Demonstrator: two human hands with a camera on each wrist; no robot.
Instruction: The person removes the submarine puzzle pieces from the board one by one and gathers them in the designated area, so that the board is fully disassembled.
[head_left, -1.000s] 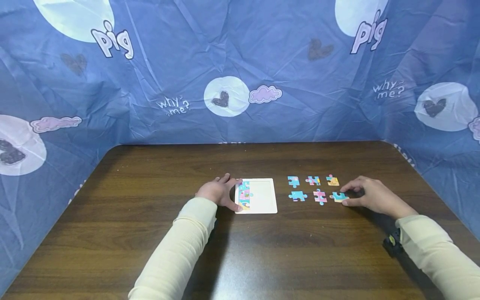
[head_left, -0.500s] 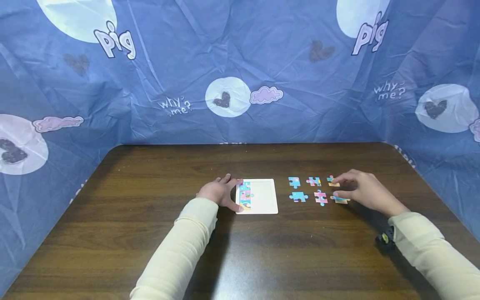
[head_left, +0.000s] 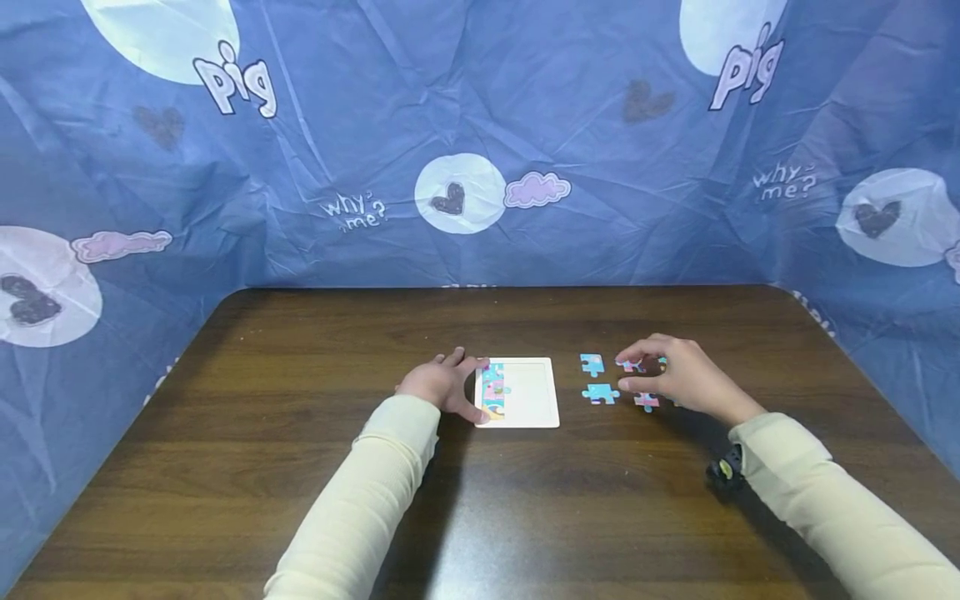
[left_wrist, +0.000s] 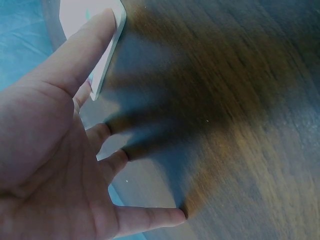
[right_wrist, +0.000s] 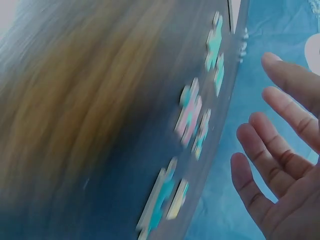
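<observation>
A square white puzzle tray (head_left: 532, 398) lies on the table, with a column of joined jigsaw pieces (head_left: 492, 390) along its left side. My left hand (head_left: 431, 385) holds the tray steady, its straight thumb and index finger resting on the left corners. In the left wrist view the thumb (left_wrist: 87, 47) lies on the tray edge and the other fingers are spread. My right hand (head_left: 693, 377) hovers over the loose pieces, thumb and index finger apart with nothing between them. It partly hides a pink jigsaw piece (head_left: 647, 402) and others behind it.
Two blue jigsaw pieces, an upper one (head_left: 592, 364) and a lower one (head_left: 601, 393), lie between tray and right hand. Further loose pieces appear in the right wrist view, including a yellowish one (right_wrist: 177, 200). A printed blue cloth (head_left: 375, 125) surrounds the brown table (head_left: 525, 500).
My right hand has moved left over the loose pieces, from the lower right piece towards the middle of the upper row. The pieces stay put. My left hand stays on the tray.
</observation>
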